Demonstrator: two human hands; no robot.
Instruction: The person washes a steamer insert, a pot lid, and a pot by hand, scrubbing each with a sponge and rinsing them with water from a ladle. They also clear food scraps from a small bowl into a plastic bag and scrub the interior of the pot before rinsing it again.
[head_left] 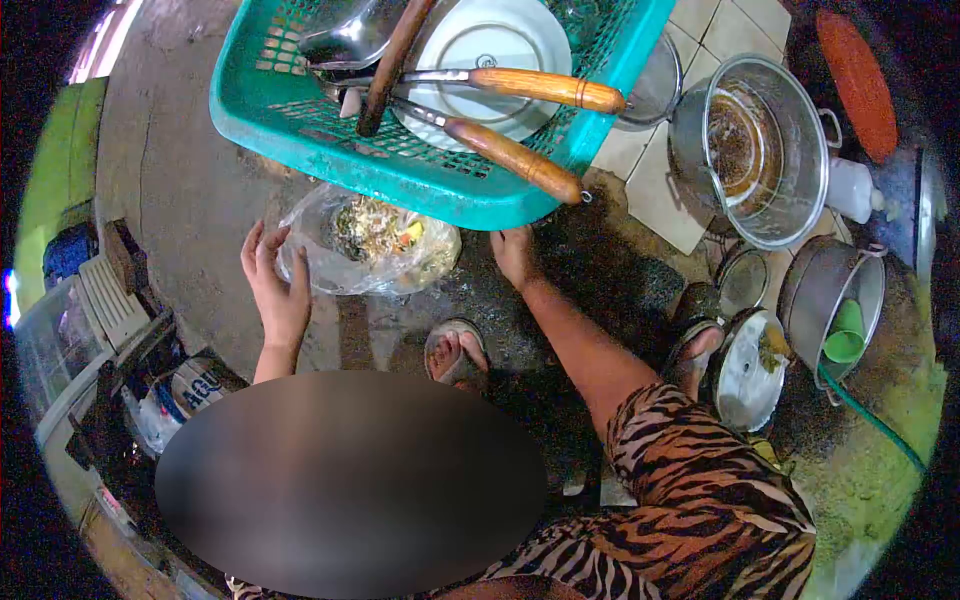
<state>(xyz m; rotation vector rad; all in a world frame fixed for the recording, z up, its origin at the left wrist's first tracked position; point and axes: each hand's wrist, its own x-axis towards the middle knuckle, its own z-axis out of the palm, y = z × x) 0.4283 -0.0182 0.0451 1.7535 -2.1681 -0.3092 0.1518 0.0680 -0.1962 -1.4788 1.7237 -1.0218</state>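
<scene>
Left grip [278,292] wide at the flimsy bag [318,228], light touch best; right grip [514,258] by the basket [350,182], closure I can't tell.

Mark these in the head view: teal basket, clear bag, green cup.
Teal basket [335,172]: head view, outer wall nearest the person.
Clear bag [385,243]: head view, middle, where the food scraps show.
Green cup [848,318]: head view, side of the body, inside the pot [800,285].

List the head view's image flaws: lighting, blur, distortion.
Head view: strong fisheye bending, dark noisy corners; blurred grey oval lower left; glare at the far left edge; floor deeply shadowed near the basket, which is cropped at top; glints on the bag.
</scene>
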